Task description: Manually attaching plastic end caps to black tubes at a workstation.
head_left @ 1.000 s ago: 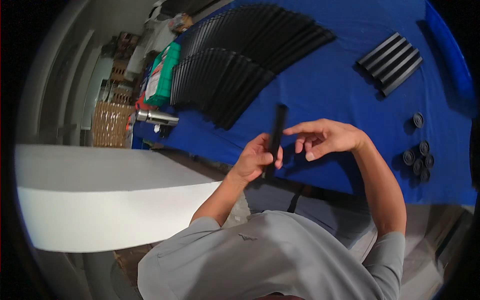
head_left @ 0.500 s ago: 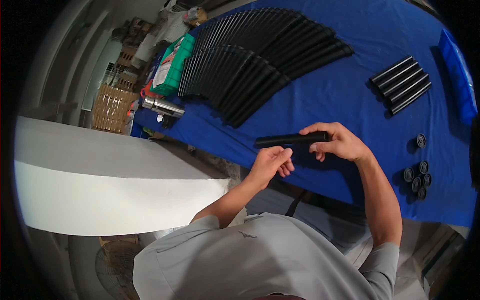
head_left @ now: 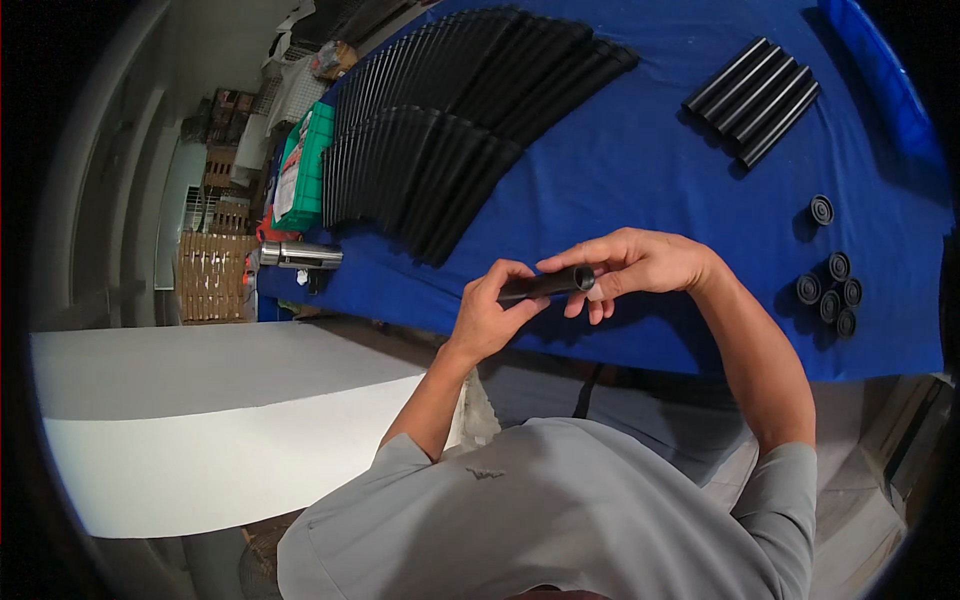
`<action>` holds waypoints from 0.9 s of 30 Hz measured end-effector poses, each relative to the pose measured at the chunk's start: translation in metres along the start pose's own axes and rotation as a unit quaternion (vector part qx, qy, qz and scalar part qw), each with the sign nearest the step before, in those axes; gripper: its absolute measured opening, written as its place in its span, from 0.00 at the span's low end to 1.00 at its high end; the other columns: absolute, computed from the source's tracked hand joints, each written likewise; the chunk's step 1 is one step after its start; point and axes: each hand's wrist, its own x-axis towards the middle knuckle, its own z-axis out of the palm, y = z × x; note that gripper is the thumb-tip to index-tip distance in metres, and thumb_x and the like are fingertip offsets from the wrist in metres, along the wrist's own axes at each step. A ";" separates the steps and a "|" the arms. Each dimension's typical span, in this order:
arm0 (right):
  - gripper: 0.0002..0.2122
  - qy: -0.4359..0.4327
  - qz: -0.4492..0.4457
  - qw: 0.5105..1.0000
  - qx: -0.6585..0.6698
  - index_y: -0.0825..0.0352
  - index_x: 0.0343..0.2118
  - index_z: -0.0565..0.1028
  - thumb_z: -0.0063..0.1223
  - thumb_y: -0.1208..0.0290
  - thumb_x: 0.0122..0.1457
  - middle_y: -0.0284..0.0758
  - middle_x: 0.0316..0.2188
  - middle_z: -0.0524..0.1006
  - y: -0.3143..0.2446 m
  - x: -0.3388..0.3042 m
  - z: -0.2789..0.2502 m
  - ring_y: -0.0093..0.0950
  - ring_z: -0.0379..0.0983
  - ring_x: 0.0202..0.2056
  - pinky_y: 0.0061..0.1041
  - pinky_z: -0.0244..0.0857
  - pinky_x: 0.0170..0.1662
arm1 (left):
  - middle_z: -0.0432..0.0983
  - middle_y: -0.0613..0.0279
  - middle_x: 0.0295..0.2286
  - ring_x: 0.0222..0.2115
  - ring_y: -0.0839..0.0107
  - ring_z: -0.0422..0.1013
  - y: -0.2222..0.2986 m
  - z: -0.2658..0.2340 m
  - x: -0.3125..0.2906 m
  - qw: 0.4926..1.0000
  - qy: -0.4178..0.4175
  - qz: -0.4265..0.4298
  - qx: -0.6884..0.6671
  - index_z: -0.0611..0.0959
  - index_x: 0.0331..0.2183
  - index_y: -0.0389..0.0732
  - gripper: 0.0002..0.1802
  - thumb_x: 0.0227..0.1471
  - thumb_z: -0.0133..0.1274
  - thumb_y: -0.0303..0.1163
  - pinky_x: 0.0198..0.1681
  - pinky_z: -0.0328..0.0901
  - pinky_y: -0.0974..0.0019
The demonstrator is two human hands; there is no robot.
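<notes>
A short black tube point(head_left: 545, 286) is in front of me, its hollow right end turned toward me. My left hand point(head_left: 487, 308) is closed round its left part, thumb below and fingers above. At the hollow end is my right hand point(head_left: 640, 268), with its fingers stretched out and apart; the index finger lies along the far side and the thumb is by the rim. Whether the right hand bears any of the tube's weight is hard to see. Several round black ribbed caps point(head_left: 829, 290) stand to the right on the blue cloth point(head_left: 660, 210).
Long rows of black tubes point(head_left: 430, 130) fan out at the far left. Several shorter black tubes point(head_left: 755, 100) lie far right, near a blue bin point(head_left: 880, 75). A green crate point(head_left: 305, 170) and a metal cylinder point(head_left: 300, 255) are at the left edge, beyond a white ledge point(head_left: 230, 430).
My left hand has closed round the tube, which has shifted left with its hollow end turned toward me. My right hand's grip has loosened and its fingers have stretched out. The view has shifted.
</notes>
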 end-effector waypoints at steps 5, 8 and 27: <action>0.24 0.002 -0.007 1.000 0.021 0.62 0.62 0.66 0.53 0.76 0.62 0.39 0.38 0.82 0.001 -0.001 0.000 0.22 0.78 0.34 0.22 0.74 0.41 | 0.80 0.55 0.34 0.38 0.67 0.77 0.006 -0.004 -0.001 0.999 -0.026 -0.023 -0.021 0.77 0.39 0.34 0.19 0.45 0.65 0.28 0.46 0.69 0.64; 0.24 0.008 -0.013 1.000 0.013 0.62 0.62 0.66 0.53 0.76 0.62 0.38 0.38 0.82 0.000 -0.001 -0.001 0.22 0.78 0.34 0.22 0.74 0.41 | 0.80 0.55 0.33 0.38 0.68 0.77 0.004 -0.005 0.000 0.999 -0.027 -0.009 -0.026 0.77 0.40 0.34 0.20 0.46 0.65 0.28 0.46 0.69 0.64; 0.19 0.169 -0.029 0.979 -0.108 0.68 0.52 0.75 0.61 0.73 0.57 0.30 0.28 0.77 0.009 0.010 0.001 0.17 0.72 0.27 0.18 0.68 0.29 | 0.78 0.50 0.44 0.46 0.60 0.76 -0.012 0.024 -0.016 0.714 0.040 -0.274 -0.643 0.78 0.45 0.31 0.20 0.63 0.49 0.40 0.45 0.74 0.61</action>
